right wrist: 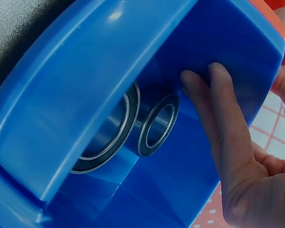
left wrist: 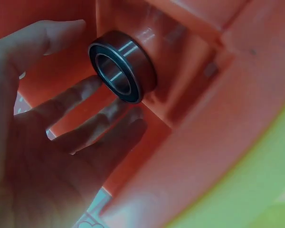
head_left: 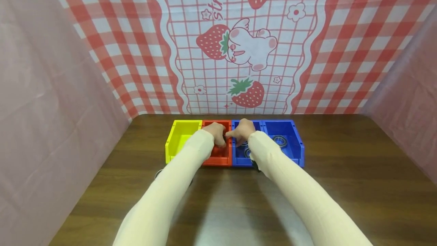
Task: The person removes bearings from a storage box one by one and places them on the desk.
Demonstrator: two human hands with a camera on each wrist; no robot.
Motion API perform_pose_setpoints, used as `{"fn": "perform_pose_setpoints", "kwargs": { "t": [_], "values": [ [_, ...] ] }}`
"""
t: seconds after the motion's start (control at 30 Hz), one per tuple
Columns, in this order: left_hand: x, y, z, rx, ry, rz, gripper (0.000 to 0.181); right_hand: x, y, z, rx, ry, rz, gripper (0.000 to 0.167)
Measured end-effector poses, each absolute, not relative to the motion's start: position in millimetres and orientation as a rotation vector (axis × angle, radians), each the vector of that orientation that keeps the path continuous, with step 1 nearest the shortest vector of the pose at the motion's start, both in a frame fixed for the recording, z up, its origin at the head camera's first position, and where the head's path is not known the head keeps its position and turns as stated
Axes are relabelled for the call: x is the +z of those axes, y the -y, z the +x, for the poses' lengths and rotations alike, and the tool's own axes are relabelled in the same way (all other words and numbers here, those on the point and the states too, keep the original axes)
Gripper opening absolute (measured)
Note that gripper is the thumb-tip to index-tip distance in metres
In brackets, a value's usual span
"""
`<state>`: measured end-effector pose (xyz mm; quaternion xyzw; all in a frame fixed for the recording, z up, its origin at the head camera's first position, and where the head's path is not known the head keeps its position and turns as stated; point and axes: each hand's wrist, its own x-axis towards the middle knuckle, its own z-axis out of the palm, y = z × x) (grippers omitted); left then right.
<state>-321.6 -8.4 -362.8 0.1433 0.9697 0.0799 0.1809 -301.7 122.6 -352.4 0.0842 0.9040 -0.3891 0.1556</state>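
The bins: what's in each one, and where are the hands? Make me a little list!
Yellow bin: partly hidden by a sleeve, can't tell contents
Red bin: one dark ring seen
Left blue bin: two rings seen
Right blue bin: at least one ring
Left hand: in red bin, beside dark ring
Right hand: partly inside left blue bin

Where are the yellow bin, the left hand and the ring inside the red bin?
Yellow bin (head_left: 184, 128), head view: inner back wall.
Left hand (left wrist: 50, 154), left wrist view: palm.
Ring (left wrist: 137, 61), left wrist view: outer curved side.
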Motion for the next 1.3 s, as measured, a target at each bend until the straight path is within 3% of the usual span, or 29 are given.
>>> {"fn": "perform_pose_setpoints", "kwargs": {
  "t": [0.23, 0.67, 1.3],
  "values": [
    [-365, 3, -323, 0.248, -2.704, 0.406, 0.048, -353, -123, -302, -1.107, -2.609, 0.250, 0.040],
    [-384, -2, -336, 0.199, -2.759, 0.454, 0.032, -355, -121, -305, -1.085, -2.611, 0.281, 0.036],
    [-362, 11, -315, 0.218, -2.789, 0.548, 0.037, -354, -120, -304, -1.058, -2.617, 0.280, 0.041]
  ]
}}
